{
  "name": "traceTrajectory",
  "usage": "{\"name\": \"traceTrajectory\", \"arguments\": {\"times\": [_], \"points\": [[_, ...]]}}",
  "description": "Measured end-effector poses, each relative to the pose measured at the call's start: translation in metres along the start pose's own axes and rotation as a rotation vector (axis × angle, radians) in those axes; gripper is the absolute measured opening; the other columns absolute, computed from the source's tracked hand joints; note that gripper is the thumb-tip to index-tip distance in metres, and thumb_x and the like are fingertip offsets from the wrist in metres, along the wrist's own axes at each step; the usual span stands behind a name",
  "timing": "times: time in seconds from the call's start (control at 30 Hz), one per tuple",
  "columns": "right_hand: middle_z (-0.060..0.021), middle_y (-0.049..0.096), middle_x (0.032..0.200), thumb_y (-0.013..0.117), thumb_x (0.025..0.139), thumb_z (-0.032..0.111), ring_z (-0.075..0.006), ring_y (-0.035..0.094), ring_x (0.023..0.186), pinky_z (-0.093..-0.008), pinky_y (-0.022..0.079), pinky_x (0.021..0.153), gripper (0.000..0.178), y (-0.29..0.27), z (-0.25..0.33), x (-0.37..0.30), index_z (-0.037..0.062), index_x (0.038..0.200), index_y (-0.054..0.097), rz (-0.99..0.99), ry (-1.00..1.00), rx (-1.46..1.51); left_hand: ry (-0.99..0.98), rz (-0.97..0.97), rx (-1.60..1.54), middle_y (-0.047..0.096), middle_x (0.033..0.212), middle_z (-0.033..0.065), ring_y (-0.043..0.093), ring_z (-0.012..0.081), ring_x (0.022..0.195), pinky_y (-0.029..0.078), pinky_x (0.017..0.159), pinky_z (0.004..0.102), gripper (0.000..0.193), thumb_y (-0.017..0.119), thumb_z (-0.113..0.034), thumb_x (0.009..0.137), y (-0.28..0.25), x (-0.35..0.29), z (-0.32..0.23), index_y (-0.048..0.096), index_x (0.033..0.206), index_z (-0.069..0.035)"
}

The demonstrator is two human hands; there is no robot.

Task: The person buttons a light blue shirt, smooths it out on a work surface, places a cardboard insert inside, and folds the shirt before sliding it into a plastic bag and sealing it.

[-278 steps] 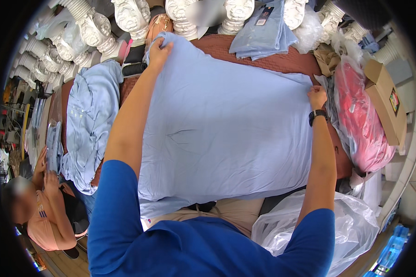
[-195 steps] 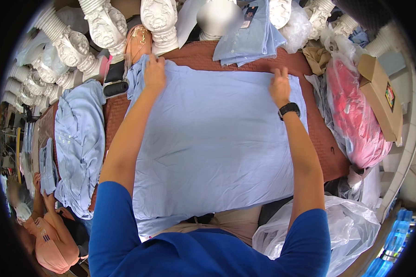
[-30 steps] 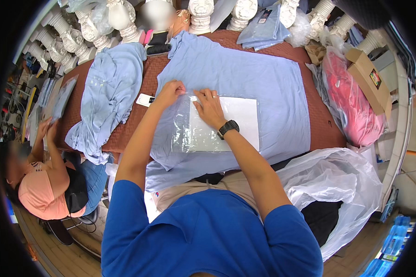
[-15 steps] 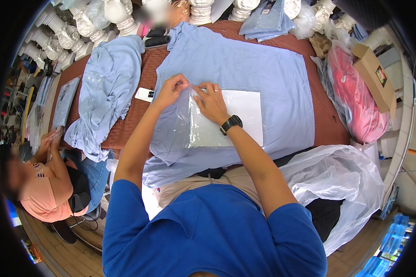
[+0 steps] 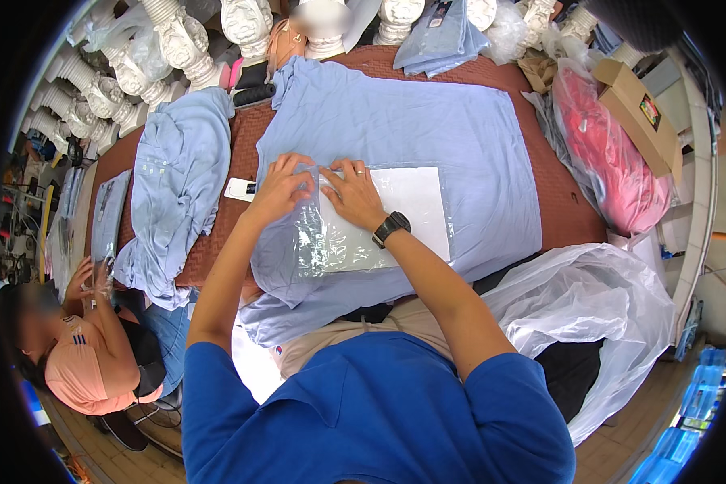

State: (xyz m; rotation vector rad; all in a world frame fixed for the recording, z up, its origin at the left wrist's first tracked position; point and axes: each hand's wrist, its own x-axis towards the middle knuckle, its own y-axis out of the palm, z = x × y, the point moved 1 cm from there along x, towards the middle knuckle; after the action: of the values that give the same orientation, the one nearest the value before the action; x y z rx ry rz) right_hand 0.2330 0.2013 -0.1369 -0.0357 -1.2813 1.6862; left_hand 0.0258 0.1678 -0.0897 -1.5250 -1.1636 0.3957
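A light blue garment [image 5: 492, 145] lies spread out in front of me. On it rests a clear plastic bag [image 5: 305, 246] with a white sheet [image 5: 415, 206] showing inside or under the film; I cannot tell which. My left hand [image 5: 281, 189] is at the bag's left end, its curved fingers apart and touching the film near the upper left corner. Flat on the bag, at the upper left of the white sheet, lies my right hand [image 5: 355, 196] with its fingers spread. A black watch [image 5: 391, 228] is on my right wrist.
Brown quilted cloth [image 5: 569, 189] covers the table. Another blue garment [image 5: 181, 177] lies crumpled at left, near a small white card-like item [image 5: 239, 189]. White ornate pillars stand behind. At right are a bagged pink bundle [image 5: 613, 153] and a cardboard box [image 5: 641, 117]. A co-worker [image 5: 93, 355] sits at left.
My left hand has lowered the lifted left end of the plastic bag onto the garment, and its pinch has loosened. My right hand stays on the bag. The whole view has shifted slightly.
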Motion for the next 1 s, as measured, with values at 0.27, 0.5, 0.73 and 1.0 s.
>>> {"name": "traceTrajectory", "arguments": {"times": [0.27, 0.5, 0.73, 1.0], "points": [[-0.0081, 0.055, 0.119, 0.068, 0.090, 0.022, -0.0286, 0.047, 0.111, -0.0423, 0.041, 0.095, 0.038, 0.000, 0.000, 0.000, 0.0100, 0.126, 0.066, -0.016, -0.001, 0.008, 0.082, 0.073, -0.004, 0.063, 0.100, 0.0044, 0.054, 0.0275, 0.113, 0.039, 0.099, 0.0430, 0.012, 0.075, -0.005, 0.074, 0.000, 0.007, -0.003, 0.067, 0.084, -0.007], [-0.0082, 0.055, 0.120, 0.067, 0.090, 0.023, -0.0291, 0.047, 0.111, -0.0425, 0.041, 0.096, 0.039, 0.001, 0.001, -0.001, 0.0097, 0.126, 0.066, -0.014, -0.013, 0.027, 0.015, -0.062, -0.065, 0.063, 0.106, 0.0041, 0.052, 0.0267, 0.115, 0.038, 0.101, 0.0425, 0.006, 0.074, -0.007, 0.076, -0.007, -0.004, -0.003, 0.069, 0.080, -0.008], [-0.0080, 0.054, 0.122, 0.066, 0.092, 0.026, -0.0304, 0.045, 0.115, -0.0455, 0.040, 0.099, 0.039, 0.003, -0.005, -0.003, 0.0100, 0.127, 0.065, 0.028, 0.023, -0.026, -0.167, -0.337, -0.123, 0.051, 0.142, 0.0058, 0.039, 0.0336, 0.138, 0.031, 0.116, 0.0474, 0.053, 0.077, -0.003, 0.072, -0.029, -0.020, -0.017, 0.065, 0.122, -0.017], [-0.0060, 0.053, 0.125, 0.072, 0.080, 0.014, -0.0312, 0.045, 0.115, -0.0450, 0.040, 0.098, 0.051, 0.004, -0.003, -0.002, 0.0132, 0.131, 0.063, 0.066, -0.007, -0.029, 0.248, 0.117, 0.244, 0.058, 0.127, -0.0026, 0.042, 0.0254, 0.137, 0.029, 0.120, 0.0517, 0.047, 0.065, 0.006, 0.072, -0.003, -0.008, -0.045, 0.065, 0.114, -0.013]]}}
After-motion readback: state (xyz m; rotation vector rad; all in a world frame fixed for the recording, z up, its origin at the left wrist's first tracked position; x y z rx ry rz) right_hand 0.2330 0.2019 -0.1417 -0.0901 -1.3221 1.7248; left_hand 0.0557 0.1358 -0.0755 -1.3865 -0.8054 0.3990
